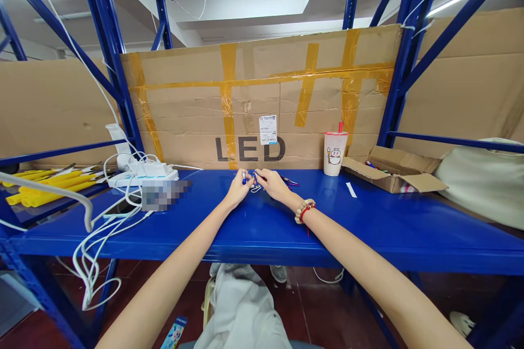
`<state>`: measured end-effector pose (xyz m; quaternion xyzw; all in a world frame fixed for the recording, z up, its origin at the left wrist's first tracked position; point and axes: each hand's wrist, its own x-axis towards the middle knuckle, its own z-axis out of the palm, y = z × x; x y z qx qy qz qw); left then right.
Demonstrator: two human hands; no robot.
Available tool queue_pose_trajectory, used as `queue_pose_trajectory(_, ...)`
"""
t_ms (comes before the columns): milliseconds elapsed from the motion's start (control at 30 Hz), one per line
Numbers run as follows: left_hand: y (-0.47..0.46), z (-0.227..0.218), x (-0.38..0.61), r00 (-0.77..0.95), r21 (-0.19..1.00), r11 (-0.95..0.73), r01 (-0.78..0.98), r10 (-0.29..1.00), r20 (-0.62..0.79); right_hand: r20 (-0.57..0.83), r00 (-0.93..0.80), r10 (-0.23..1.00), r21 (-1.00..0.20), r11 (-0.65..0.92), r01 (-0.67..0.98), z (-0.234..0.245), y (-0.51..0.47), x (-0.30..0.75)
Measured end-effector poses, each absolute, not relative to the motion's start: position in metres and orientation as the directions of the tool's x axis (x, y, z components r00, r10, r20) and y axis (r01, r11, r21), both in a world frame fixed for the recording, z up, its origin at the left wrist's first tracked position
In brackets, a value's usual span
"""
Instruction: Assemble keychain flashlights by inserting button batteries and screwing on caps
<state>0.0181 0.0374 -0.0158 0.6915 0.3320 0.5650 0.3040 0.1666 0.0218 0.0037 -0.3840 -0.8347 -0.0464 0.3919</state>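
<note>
Both my arms reach out over a blue metal shelf top (254, 229). My left hand (238, 186) is closed in a pinch on a small blue-and-silver piece (244, 176). My right hand (273, 184) is closed beside it, its fingers on small metal parts (255, 187) that I cannot name. A few small dark purple clips (290, 180) lie just right of my right hand. My right wrist wears a bead bracelet with a red cord (304, 210).
A taped cardboard sheet marked LED (262, 103) stands behind. A white cup with a red straw (334, 152) and an open cardboard box (393, 170) sit to the right, a white bag (487, 180) beyond. White power strips and cables (143, 172), a phone (123, 208) and yellow tubes (49, 182) lie left.
</note>
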Motion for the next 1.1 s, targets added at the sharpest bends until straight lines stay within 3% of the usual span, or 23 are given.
queue_pose_trajectory(133, 0.038, -0.016, 0.018, 0.159, 0.790, -0.596, 0.144, 0.802, 0.575, 0.687, -0.380, 0.619, -0.290, 0.713, 0.638, 0.002, 0.022, 0.166)
queue_pose_trajectory(467, 0.029, -0.012, 0.020, 0.242, 0.679, -0.669, 0.301, 0.743, 0.624, 0.682, -0.322, 0.657, -0.320, 0.664, 0.676, 0.000, 0.026, 0.166)
queue_pose_trajectory(900, 0.025, -0.006, 0.015, -0.019, 0.707, -0.549, 0.446, 0.784, 0.621, 0.469, -0.302, 0.830, -0.235, 0.447, 0.863, 0.006, 0.017, 0.176)
queue_pose_trajectory(1000, 0.022, -0.006, 0.013, 0.029, 0.639, -0.529, 0.558, 0.782, 0.622, 0.419, -0.319, 0.850, -0.219, 0.435, 0.873, 0.009, 0.012, 0.176)
queue_pose_trajectory(1100, 0.014, -0.004, 0.012, 0.155, 0.470, -0.536, 0.702, 0.758, 0.633, 0.377, -0.365, 0.851, -0.200, 0.459, 0.865, 0.010, 0.009, 0.176)
